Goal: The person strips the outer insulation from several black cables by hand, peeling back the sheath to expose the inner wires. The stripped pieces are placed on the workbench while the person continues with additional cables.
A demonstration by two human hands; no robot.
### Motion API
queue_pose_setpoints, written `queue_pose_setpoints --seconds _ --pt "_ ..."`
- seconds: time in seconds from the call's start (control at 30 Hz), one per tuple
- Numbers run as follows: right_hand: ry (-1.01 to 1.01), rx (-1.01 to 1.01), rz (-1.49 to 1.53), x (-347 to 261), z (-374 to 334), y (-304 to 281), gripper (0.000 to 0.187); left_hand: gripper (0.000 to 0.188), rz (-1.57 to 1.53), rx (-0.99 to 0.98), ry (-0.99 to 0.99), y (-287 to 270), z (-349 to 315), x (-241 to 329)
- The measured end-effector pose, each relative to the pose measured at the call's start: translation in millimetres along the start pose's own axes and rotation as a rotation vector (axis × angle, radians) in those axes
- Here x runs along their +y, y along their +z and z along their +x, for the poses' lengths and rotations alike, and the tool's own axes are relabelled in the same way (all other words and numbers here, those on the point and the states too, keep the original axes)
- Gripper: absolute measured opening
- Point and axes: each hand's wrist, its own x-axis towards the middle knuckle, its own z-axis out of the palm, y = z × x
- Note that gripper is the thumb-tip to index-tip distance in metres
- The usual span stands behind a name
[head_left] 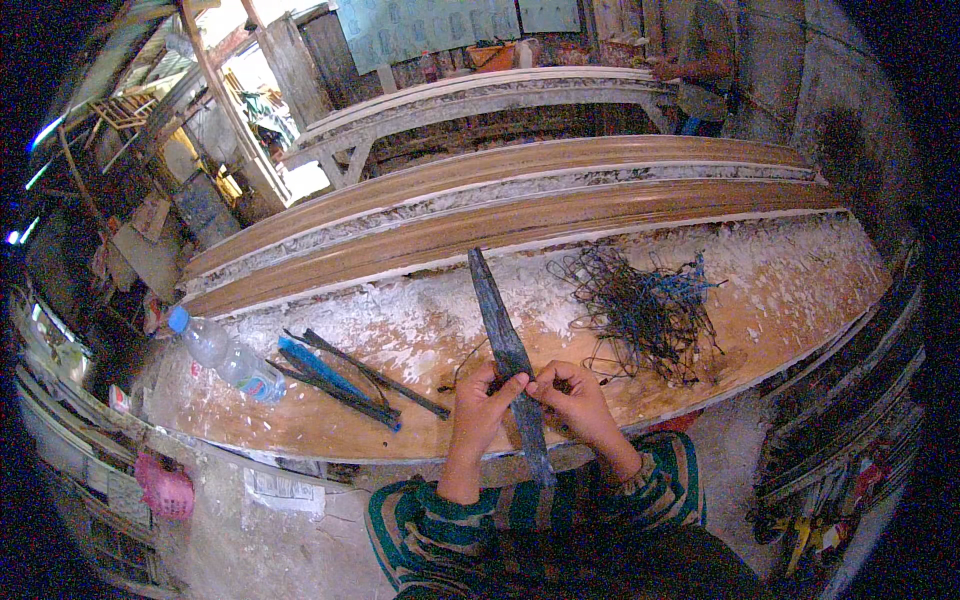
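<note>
My left hand (482, 408) is closed on a long, flat, blue-black strip (503, 335) that narrows toward its ends. It slants across the board's near edge toward my lap. At the strip's right edge, my right hand (575, 402) pinches with its fingertips close to my left thumb; whatever lies between them is too small to make out. A thin dark cord curves out beside my left hand. To the right lies a loose tangle of black and blue cords (650, 310). Several dark strips and a blue one (340, 378) rest on the left.
The wooden board (400, 435) is spotted with white paint. A clear plastic bottle (228, 355) with a blue cap lies at its left. Long brown wooden lengths (500, 217) run behind it. Farther back are a bench (480, 100) and another person (708, 70). A pink basket (165, 487) sits lower left.
</note>
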Motion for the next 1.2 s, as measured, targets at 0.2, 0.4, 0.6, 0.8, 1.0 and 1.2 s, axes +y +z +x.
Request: queue_pose_setpoints --seconds 0.2,0.4,0.6,0.8,1.0,1.2 --pt "-0.057 0.136 0.01 6 3 4 0.015 0.009 -0.12 -0.063 -0.04 -2 4 -8" --pt "0.07 0.038 0.038 -4 -1 -4 0.011 0.01 -0.018 -0.06 -0.042 -5 0 -2" --pt "-0.016 -0.007 -0.236 -7 -3 -13 0.009 0.01 0.125 -0.132 -0.106 -4 -4 12" --pt "-0.162 0.044 -0.335 -5 -4 -14 0.01 0.01 0.254 -0.13 -0.067 0 -11 25" --pt "-0.163 0.029 -0.441 -21 -10 -14 0.01 0.01 0.131 -0.121 -0.068 5 -15 23" --pt "-0.259 0.082 -0.483 -26 -13 -10 0.009 0.011 0.127 -0.138 -0.029 2 -16 20"
